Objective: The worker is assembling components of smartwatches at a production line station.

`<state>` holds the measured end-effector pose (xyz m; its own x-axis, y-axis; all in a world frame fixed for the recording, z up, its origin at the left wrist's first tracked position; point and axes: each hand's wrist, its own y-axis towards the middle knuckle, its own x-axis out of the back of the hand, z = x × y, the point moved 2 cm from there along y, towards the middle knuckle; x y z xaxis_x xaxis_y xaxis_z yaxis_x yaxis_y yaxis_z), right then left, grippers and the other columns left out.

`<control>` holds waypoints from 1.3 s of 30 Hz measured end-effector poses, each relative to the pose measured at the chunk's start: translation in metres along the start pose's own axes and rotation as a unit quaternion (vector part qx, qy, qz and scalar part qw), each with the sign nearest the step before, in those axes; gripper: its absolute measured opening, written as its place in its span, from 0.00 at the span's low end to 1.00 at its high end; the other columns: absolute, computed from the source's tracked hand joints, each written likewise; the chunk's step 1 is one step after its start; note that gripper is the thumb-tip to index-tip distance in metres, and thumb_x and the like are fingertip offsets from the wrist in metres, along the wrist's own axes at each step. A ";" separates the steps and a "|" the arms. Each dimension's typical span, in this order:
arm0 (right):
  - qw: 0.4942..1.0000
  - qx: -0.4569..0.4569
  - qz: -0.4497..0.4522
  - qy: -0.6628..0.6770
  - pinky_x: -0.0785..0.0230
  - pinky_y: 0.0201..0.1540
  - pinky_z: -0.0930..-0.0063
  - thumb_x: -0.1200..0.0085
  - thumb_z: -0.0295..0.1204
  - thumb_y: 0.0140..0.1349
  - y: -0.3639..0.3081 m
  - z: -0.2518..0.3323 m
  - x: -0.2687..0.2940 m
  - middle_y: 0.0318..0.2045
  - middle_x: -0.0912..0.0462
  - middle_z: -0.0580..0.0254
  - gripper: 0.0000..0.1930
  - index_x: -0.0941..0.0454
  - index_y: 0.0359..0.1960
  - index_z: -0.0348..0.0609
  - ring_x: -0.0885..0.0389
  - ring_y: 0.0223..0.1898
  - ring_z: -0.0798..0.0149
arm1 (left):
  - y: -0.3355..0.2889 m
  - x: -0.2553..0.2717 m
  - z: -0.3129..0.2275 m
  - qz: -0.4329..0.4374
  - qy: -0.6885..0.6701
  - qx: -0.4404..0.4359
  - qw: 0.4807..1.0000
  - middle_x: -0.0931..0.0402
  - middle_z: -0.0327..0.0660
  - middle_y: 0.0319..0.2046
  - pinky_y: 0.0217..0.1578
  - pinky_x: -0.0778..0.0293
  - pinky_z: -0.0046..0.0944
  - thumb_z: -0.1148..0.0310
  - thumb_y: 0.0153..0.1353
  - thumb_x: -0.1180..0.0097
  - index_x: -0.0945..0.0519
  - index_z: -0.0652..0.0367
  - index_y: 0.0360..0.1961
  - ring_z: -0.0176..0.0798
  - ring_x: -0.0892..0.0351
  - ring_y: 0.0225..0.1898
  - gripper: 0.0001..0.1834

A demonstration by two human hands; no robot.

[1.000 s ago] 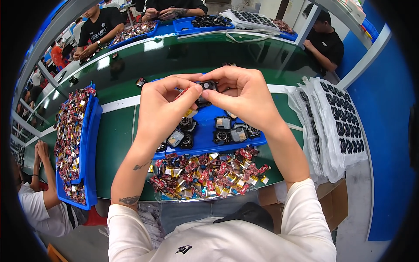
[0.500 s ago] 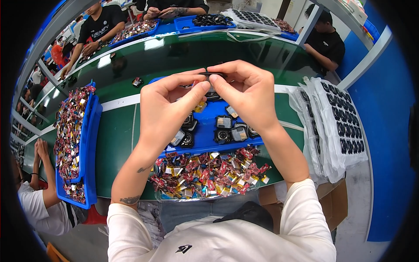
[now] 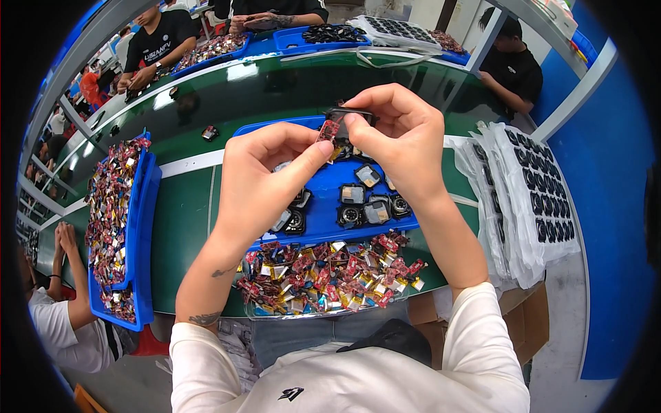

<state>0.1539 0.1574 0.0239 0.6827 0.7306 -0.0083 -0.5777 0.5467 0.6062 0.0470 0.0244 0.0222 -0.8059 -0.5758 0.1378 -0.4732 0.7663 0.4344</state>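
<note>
My left hand [image 3: 265, 172] pinches a small red circuit board [image 3: 328, 131] between thumb and fingertips. Opposite it, my right hand [image 3: 406, 141] grips a black square plastic casing [image 3: 340, 124], thumb on its near face. Board and casing meet or overlap; whether they are joined I cannot tell. Under my hands lies a blue tray [image 3: 321, 199] with several black casings [image 3: 352, 195] holding grey parts, some with round dials. Closer to my body is a heap of red circuit boards [image 3: 330, 275] with silver and yellow pieces attached.
A blue bin [image 3: 143, 241] piled with similar boards stands at left. Stacked white trays [image 3: 544, 186] of black casings are at right. A green conveyor belt [image 3: 275, 89] runs beyond, carrying a small part [image 3: 210, 133]. Co-workers sit across it and at left; metal posts [image 3: 575, 89] frame the bench.
The casing has turned from edge-on to show its flat face. My fingertips have moved apart slightly, and the red board shows more clearly. The small part on the belt has shifted left.
</note>
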 end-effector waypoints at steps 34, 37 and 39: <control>0.824 -0.366 -0.298 -0.313 0.32 0.22 0.80 0.34 0.27 0.45 0.067 -0.213 0.208 0.20 0.21 0.69 0.06 0.14 0.27 0.44 0.28 0.19 0.73 | 0.015 0.044 -0.010 -0.054 -0.037 -0.022 0.998 0.21 0.36 0.23 0.28 0.32 0.24 0.65 0.62 0.42 0.21 0.63 0.29 0.25 0.23 0.27 0.11; 0.796 -0.359 -0.273 -0.402 0.27 0.27 0.79 0.35 0.29 0.47 0.063 -0.223 0.230 0.25 0.16 0.63 0.06 0.14 0.26 0.43 0.21 0.22 0.70 | 0.015 0.047 -0.012 -0.078 -0.024 -0.028 0.996 0.24 0.34 0.18 0.25 0.36 0.24 0.60 0.63 0.43 0.23 0.61 0.19 0.22 0.29 0.22 0.19; 0.795 -0.330 -0.246 -0.446 0.26 0.33 0.74 0.36 0.34 0.46 0.063 -0.228 0.245 0.25 0.16 0.58 0.09 0.14 0.27 0.43 0.17 0.26 0.64 | 0.017 0.043 -0.010 -0.093 -0.006 -0.044 0.995 0.29 0.32 0.13 0.22 0.42 0.24 0.57 0.63 0.44 0.28 0.60 0.13 0.20 0.37 0.18 0.24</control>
<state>0.1828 0.4643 -0.1213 0.7739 -0.0577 0.6306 -0.0510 0.9869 0.1529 0.0082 0.0101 0.0449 -0.7118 -0.7014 0.0372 -0.5817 0.6185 0.5283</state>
